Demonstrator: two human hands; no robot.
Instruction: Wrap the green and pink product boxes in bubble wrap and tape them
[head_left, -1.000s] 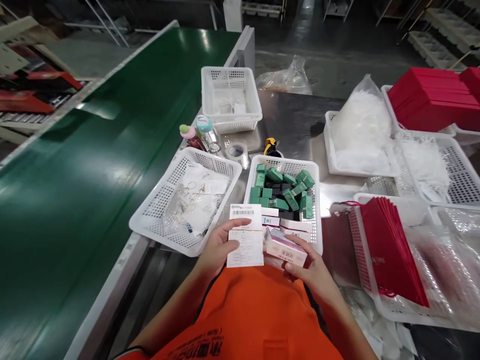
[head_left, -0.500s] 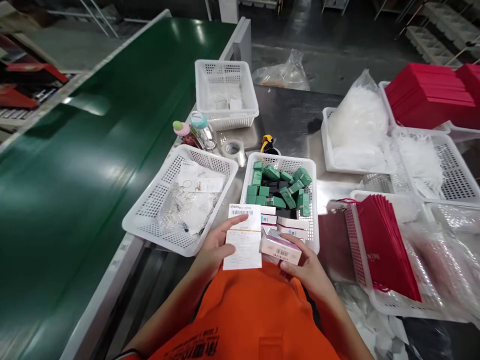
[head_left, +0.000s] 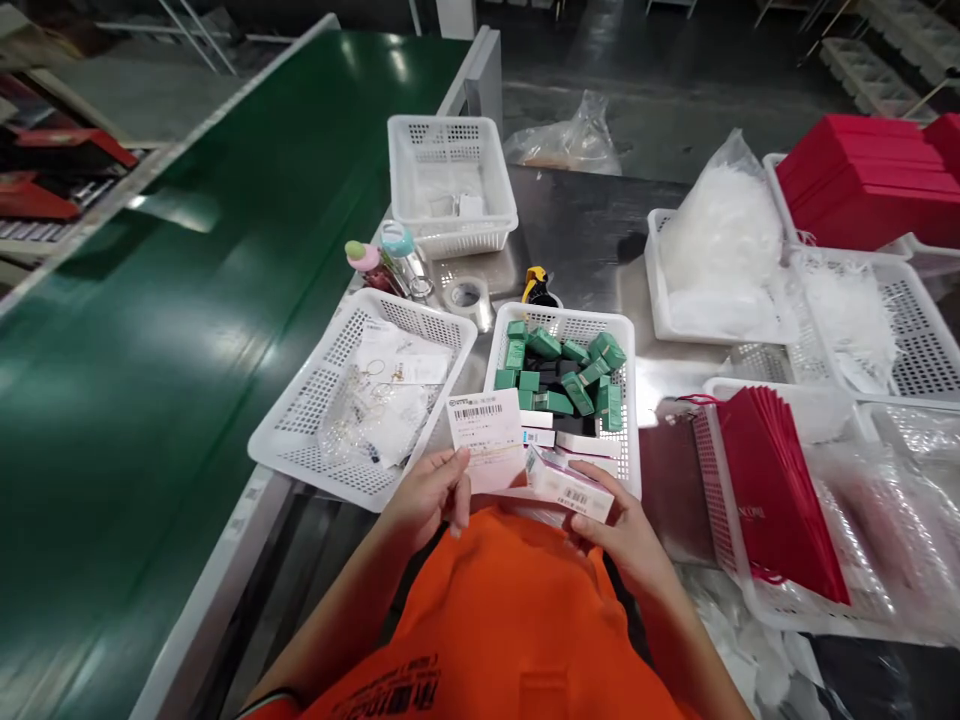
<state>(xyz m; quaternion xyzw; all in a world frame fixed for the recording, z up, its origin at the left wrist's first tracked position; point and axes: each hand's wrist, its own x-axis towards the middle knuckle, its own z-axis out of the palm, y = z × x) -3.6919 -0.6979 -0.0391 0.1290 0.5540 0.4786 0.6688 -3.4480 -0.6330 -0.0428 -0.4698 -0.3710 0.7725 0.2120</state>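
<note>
My left hand (head_left: 431, 497) pinches the left edge of a printed paper slip (head_left: 487, 432) that has a barcode along its top. In my right hand (head_left: 611, 522) is a small white and purple box (head_left: 568, 486), its barcode side facing me, held close to the slip's right edge. Both are over the near end of a white perforated basket (head_left: 637, 400). That basket holds several small green boxes (head_left: 576, 395) and, nearer me, white boxes (head_left: 589, 447). To the left, another white basket (head_left: 285, 425) contains paper slips and clear plastic packets (head_left: 375, 410).
A green conveyor belt (head_left: 187, 270) runs along the left. Behind the baskets are a tape roll (head_left: 466, 297), two bottles (head_left: 405, 262), a yellow tape cutter (head_left: 536, 287) and a white basket (head_left: 450, 235). Red bags (head_left: 784, 500) and a bag of white filling (head_left: 720, 230) stand right.
My left hand has drawn down and left, from flat across the slip to a pinch at its edge. The slip is tilted and slightly higher; the box in my right hand shifted slightly right.
</note>
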